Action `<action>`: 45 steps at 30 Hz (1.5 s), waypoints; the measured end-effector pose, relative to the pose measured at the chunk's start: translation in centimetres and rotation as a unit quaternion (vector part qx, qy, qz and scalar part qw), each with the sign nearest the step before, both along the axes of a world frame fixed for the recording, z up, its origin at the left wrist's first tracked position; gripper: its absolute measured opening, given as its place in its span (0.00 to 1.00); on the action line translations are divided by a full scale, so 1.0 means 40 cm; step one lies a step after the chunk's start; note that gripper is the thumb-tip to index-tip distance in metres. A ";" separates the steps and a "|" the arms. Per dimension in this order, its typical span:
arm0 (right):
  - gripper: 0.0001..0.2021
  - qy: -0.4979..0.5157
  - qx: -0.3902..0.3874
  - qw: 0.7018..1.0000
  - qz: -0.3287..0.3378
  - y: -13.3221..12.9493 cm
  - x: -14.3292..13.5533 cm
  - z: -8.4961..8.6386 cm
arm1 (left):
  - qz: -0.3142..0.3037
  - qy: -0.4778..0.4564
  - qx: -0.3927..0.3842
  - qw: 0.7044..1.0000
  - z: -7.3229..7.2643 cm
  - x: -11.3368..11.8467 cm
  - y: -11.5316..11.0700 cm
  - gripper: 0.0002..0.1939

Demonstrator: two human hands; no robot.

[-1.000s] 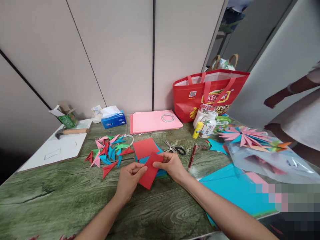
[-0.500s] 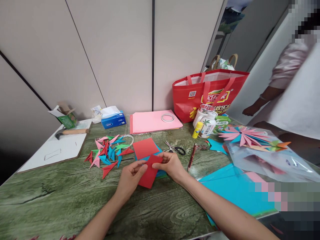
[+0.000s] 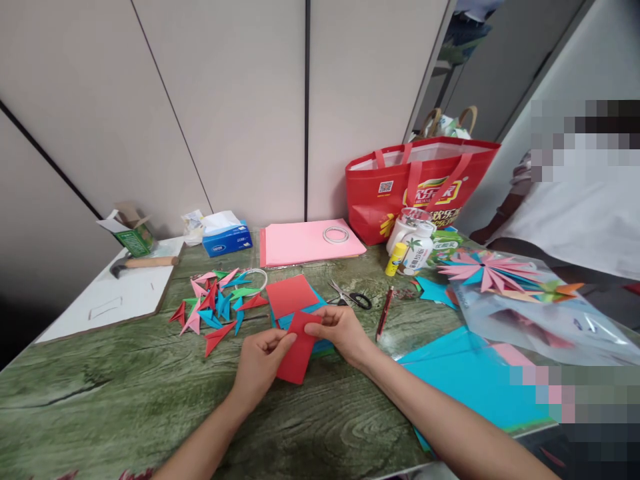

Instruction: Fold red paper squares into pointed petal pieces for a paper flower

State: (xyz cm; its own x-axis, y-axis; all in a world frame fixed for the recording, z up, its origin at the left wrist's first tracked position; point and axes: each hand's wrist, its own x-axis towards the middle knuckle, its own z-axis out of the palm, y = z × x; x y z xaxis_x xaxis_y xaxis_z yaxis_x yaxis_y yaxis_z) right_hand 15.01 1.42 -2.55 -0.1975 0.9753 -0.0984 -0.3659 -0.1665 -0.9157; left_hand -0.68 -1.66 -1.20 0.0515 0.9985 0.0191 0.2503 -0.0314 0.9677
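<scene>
A folded red sheet of paper [image 3: 299, 353] is held between both hands, over the green wood-look table. My left hand [image 3: 263, 360] pinches its left edge between thumb and fingers. At its upper right corner, my right hand [image 3: 343, 331] grips it the same way. Just behind lies a stack of square papers, with a red square [image 3: 291, 297] on top and blue sheets [image 3: 314, 308] showing beneath. Several folded paper pieces [image 3: 215, 303] in red, pink, blue and green are heaped to the left. Scissors [image 3: 350, 295] with black handles lie behind my right hand.
Behind are a tissue box [image 3: 226, 239], pink sheets [image 3: 305, 243] and a red bag [image 3: 375, 200]. A glue stick [image 3: 395, 259], white jar [image 3: 417, 247] and pencil [image 3: 385, 315] are right. Blue paper [image 3: 465, 380] lies near my right forearm. A hammer [image 3: 145, 263] rests left; a person [image 3: 590, 207] is at far right.
The folded red paper has tilted and shifted slightly downward, with both hands still gripping it. The person at the right has bent lower.
</scene>
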 end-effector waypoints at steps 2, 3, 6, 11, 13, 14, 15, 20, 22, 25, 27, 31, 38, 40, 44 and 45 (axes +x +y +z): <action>0.12 0.002 0.002 1.000 0.005 -0.001 0.000 -0.001 | -0.002 0.000 0.002 1.000 -0.002 0.000 0.001 0.13; 0.11 0.003 0.007 1.000 0.008 -0.002 0.000 0.000 | -0.003 0.001 0.002 1.000 -0.003 -0.001 0.000 0.13; 0.10 0.007 0.019 1.000 0.006 -0.004 0.000 0.004 | -0.004 0.010 0.013 1.000 -0.003 -0.001 -0.001 0.13; 0.10 -0.004 0.014 1.000 0.009 0.002 0.009 0.012 | 0.001 0.038 0.041 0.998 0.003 -0.003 -0.003 0.12; 0.10 -0.010 0.016 1.000 0.015 0.005 0.014 0.012 | 0.000 0.040 0.042 0.998 0.007 -0.002 -0.003 0.12; 0.11 -0.013 0.016 1.000 0.014 0.006 0.015 0.012 | 0.000 0.040 0.042 0.998 0.009 -0.001 -0.003 0.12; 0.11 -0.015 0.016 1.000 0.011 0.006 0.015 0.011 | 0.000 0.039 0.042 0.998 0.011 0.000 -0.002 0.12; 0.14 -0.020 0.009 1.000 0.019 0.000 0.004 0.002 | 0.029 0.035 0.056 0.997 0.012 -0.001 -0.001 0.12; 0.13 -0.030 0.019 0.998 0.046 -0.003 -0.002 0.000 | 0.049 0.033 0.063 0.996 0.009 -0.003 -0.001 0.12; 0.13 -0.040 0.048 0.998 0.024 -0.006 -0.004 0.000 | 0.042 0.014 0.041 0.998 0.007 -0.001 -0.002 0.12; 0.12 -0.054 0.074 0.996 -0.006 -0.007 -0.001 0.001 | 0.003 0.001 0.000 1.000 0.009 0.003 -0.003 0.13; 0.12 -0.142 0.136 0.980 0.033 -0.011 0.006 0.002 | -0.046 -0.011 -0.036 0.998 0.016 0.007 -0.002 0.10; 0.12 -0.205 0.131 0.962 0.123 -0.022 0.006 0.004 | -0.086 0.046 -0.009 0.995 0.011 0.000 -0.002 0.13; 0.11 -0.186 0.113 0.967 0.130 -0.020 0.004 0.004 | -0.084 0.075 0.022 0.993 0.013 -0.001 -0.003 0.14; 0.07 -0.184 0.128 0.967 0.120 -0.015 0.001 0.000 | -0.041 0.131 0.101 0.985 0.015 0.001 -0.005 0.14; 0.07 -0.195 0.137 0.965 0.111 -0.014 0.001 -0.001 | -0.041 0.137 0.104 0.984 0.014 0.003 -0.007 0.14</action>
State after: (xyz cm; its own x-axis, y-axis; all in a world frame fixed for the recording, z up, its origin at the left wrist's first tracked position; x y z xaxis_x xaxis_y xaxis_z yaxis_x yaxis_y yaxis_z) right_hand 15.04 0.86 -2.61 -0.4046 0.9132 0.0477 0.0322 0.0663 -0.9973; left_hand -0.56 -1.93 -0.63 0.1640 0.9669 0.1957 0.4896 -0.2520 0.8347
